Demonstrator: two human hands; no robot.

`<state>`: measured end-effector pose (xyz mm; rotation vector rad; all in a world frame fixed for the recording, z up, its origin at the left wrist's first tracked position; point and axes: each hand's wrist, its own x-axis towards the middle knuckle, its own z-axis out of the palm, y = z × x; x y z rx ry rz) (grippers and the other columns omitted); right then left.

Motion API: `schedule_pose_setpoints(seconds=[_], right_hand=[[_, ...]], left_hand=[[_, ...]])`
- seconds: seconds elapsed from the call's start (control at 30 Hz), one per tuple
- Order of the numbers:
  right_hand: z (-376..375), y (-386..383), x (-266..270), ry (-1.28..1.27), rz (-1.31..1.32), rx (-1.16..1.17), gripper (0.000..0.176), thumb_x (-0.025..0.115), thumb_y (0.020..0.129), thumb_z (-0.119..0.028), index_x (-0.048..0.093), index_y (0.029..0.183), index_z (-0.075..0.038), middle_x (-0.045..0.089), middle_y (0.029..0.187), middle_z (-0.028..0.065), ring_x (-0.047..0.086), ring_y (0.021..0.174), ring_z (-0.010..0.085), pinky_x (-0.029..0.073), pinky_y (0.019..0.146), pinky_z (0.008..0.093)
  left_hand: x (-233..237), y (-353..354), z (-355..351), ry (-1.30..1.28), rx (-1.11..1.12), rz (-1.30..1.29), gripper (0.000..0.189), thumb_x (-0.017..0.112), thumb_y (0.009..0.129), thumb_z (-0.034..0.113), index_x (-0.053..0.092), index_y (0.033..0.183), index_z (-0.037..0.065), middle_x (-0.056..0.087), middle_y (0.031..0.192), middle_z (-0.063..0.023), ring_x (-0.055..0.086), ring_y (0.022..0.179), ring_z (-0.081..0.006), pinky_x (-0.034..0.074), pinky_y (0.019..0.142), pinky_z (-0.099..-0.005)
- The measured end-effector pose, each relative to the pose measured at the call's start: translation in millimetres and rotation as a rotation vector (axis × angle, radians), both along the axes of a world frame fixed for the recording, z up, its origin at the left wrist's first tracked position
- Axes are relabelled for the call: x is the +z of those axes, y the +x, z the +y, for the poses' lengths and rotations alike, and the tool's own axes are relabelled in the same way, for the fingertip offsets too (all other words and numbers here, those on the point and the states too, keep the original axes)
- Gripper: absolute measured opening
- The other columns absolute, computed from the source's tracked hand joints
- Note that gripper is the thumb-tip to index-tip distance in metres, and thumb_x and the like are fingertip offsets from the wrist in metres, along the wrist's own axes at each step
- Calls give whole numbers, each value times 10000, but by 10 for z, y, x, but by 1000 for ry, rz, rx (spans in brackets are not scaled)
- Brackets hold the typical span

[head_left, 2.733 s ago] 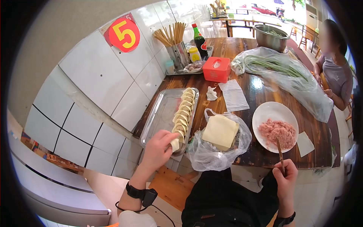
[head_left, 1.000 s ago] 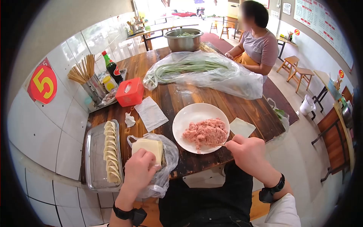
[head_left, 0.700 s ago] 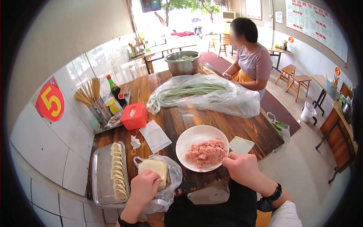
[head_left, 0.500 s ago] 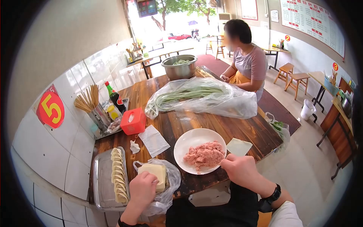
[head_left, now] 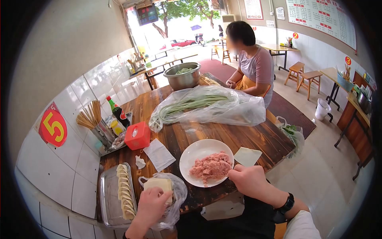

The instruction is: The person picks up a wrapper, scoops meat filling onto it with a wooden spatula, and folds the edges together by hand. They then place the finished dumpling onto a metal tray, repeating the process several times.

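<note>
Dark wooden planks are forming the desk in a tiled room that is opening onto a bright street. Near its front edge, minced meat is lying heaped in a white plate. The right hand is keeping a closed grip on a thin stick, whose far end is touching the meat. Left of the plate, the left hand is resting its fingers on a stack of pale wrappers in a clear plastic bag; whether its grip is pinching one, I cannot tell. Beyond that bag, a metal tray is holding a row of folded dumplings. Farther back, bagged green stalks are lying before a metal pot, and a person is sitting beyond the desk.
</note>
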<state>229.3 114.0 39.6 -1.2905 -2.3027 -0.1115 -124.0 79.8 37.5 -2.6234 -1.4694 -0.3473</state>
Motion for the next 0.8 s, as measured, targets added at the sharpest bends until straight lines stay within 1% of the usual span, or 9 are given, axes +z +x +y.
schedule_pose_setpoints(seconds=[0.1,0.17,0.27,0.3,0.37,0.47,0.63,0.7,0.8], right_hand=[[4,-2,3,8,1,2,63,630,767,-83,584,803,-108,593,759,30,636,585,271,478,468,388],[17,-2,-2,13,1,4,63,631,769,-85,583,801,-108,594,759,30,638,587,271,480,469,388],[24,-8,-7,19,13,9,63,632,773,-87,580,801,-109,595,759,31,640,591,272,481,471,389],[26,0,-6,23,27,9,64,632,776,-88,578,801,-110,594,760,32,641,594,272,482,472,389],[36,22,-16,22,27,8,64,632,779,-91,576,803,-111,594,761,33,642,597,273,482,472,390],[30,50,-12,14,26,7,63,631,787,-95,574,807,-113,593,763,35,643,601,273,483,473,391],[44,32,-16,1,12,8,57,627,795,-96,574,807,-113,593,764,36,645,605,275,486,476,393],[46,14,-14,11,16,-11,57,660,820,-136,606,805,-126,618,742,27,643,600,276,483,481,394],[38,5,10,12,23,11,58,630,793,-100,573,801,-106,593,760,38,647,608,281,487,479,399]], left_hand=[[-76,-54,96,43,-7,-73,396,779,699,125,679,1077,188,568,946,-42,597,913,-269,467,784,-427],[-79,-25,128,22,56,-190,343,776,693,113,693,1025,138,584,933,-88,601,899,-320,476,786,-438],[-105,67,105,-20,145,-158,305,790,704,156,676,987,157,596,938,-56,605,916,-283,454,791,-436],[-87,83,92,-17,142,-161,305,790,704,156,676,987,157,596,938,-56,605,916,-283,454,791,-436],[-24,127,58,-16,158,-217,262,785,717,158,661,938,94,605,898,-93,611,872,-325,468,755,-445],[-42,79,48,-28,186,-260,253,787,725,167,656,928,93,616,870,-90,616,844,-321,455,755,-445],[-1,96,43,19,177,-222,250,793,725,183,649,911,98,621,819,-74,616,802,-302,429,741,-418],[-11,81,55,2,198,-244,230,791,726,186,645,881,97,619,802,-72,614,791,-295,424,739,-412],[-29,73,47,-23,208,-217,202,780,741,203,639,841,99,620,817,-77,616,809,-307,433,760,-427]])
